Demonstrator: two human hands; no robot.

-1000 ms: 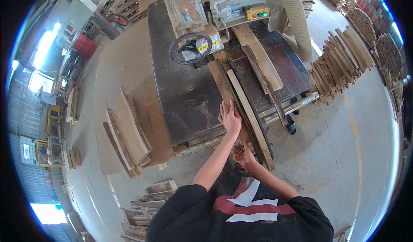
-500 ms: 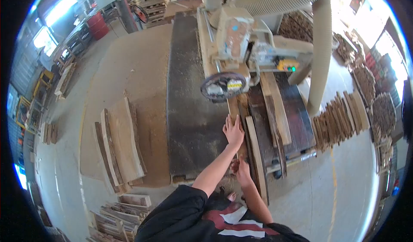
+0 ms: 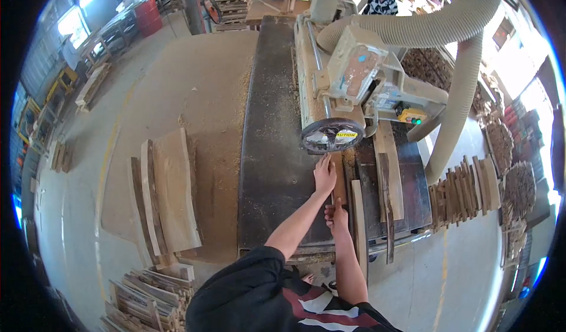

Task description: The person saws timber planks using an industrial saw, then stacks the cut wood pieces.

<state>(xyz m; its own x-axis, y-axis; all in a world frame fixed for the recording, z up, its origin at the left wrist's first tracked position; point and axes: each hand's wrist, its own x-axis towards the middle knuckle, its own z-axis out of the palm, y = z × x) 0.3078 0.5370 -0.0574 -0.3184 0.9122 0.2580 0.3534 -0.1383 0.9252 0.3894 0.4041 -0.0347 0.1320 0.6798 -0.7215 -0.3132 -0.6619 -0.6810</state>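
Note:
A narrow wooden board (image 3: 339, 176) lies on the dark machine table (image 3: 277, 173), its far end under the machine head near the black handwheel (image 3: 332, 135). My left hand (image 3: 325, 177) is on the board's left side, fingers pressed together around its edge just in front of the wheel. Closer to my body, my right hand (image 3: 336, 215) is closed at the near end of the same board, thumb upward. Just right of both hands a long pale strip (image 3: 359, 226) stretches toward me. The board's far end is hidden by the machine.
More boards lie on the right of the table (image 3: 392, 184) and on the brown surface at left (image 3: 177, 196). Wood stacks stand at lower left (image 3: 147, 299) and right (image 3: 466, 187). A thick hose (image 3: 424, 28) arches overhead. Two people are beyond the machine.
The board and both hands have moved forward toward the machine. My left hand's fingers are closer together. The view has shifted, placing the machine farther right and showing more of the people behind.

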